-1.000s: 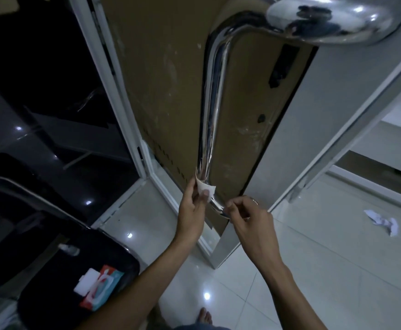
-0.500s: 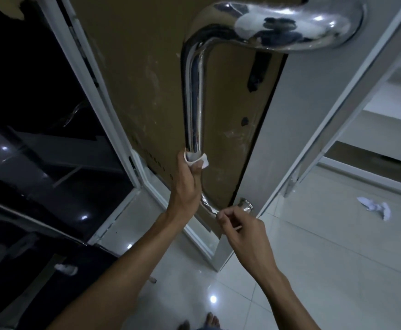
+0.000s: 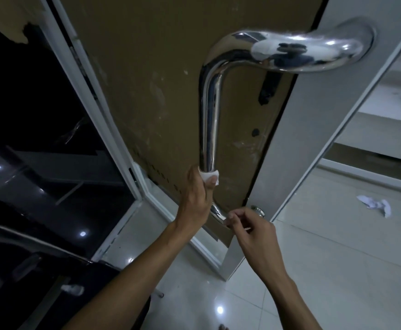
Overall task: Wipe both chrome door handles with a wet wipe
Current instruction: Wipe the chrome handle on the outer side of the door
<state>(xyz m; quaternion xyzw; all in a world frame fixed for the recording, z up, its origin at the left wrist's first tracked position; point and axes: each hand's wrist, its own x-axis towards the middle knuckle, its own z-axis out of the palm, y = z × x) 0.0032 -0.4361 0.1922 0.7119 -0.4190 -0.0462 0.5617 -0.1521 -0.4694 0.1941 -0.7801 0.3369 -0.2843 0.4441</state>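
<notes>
Left hand (image 3: pixel 195 198) is wrapped round the lower part of the chrome door handle (image 3: pixel 210 120), fingers curled, w/ a white wet wipe (image 3: pixel 209 174) bunched between palm and tube — the wipe shows just above the thumb. Handle is a long polished bar standing off the brown door panel (image 3: pixel 147 79); its top bends over to a mount on the grey door edge (image 3: pixel 299 139), its bottom curves in toward the panel's lower corner.

Right hand (image 3: pixel 254 228) sits at that bottom curve, fingers curled, fingertips meeting beside the tube's end; can't tell if they pinch the bar or only touch it. A small chrome knob (image 3: pixel 257 210) shows just above the knuckles, at the door's lower edge.

Crumpled white paper (image 3: pixel 375 204) lies on the pale floor tiles (image 3: pixel 337 270), well right of the door — near the frame's right edge.
</notes>
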